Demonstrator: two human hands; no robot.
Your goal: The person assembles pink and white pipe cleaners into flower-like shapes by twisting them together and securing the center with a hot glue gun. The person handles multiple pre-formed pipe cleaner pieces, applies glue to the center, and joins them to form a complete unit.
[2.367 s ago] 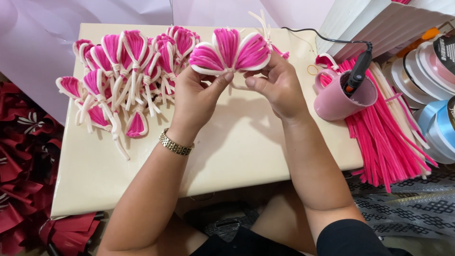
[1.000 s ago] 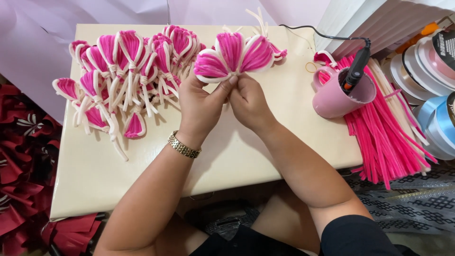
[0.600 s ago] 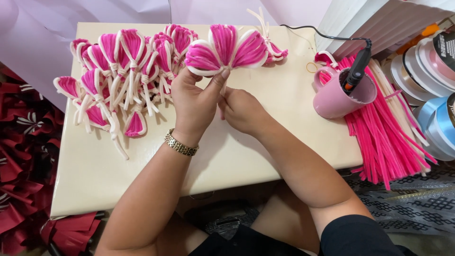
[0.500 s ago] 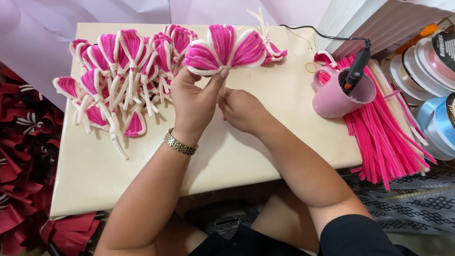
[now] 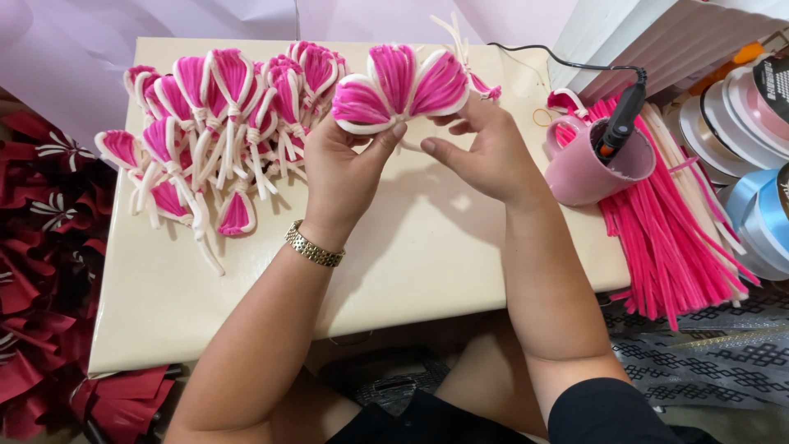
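Head view: showed left hand (image 5: 349, 168) pinching the base of a pink-and-white petal cluster (image 5: 400, 86), held up over the far middle of the cream table (image 5: 427, 255). Showed right hand (image 5: 485, 152) just beside it, fingers loosely curled near the cluster's white stems, thumb stretched toward the left thumb; could not tell whether it gripped a stem or only touched. Compared with a moment back, found the right hand raised off the tabletop and returned to the cluster's underside, so likely back to working the stems rather than resting. Had a heap of finished petals (image 5: 214, 123) close on the left, a pink mug (image 5: 588, 164) with a black corded tool (image 5: 620, 119) near on the right, and pink stems (image 5: 682, 238) spilling past the right edge. Left bare tabletop toward the body as open room.
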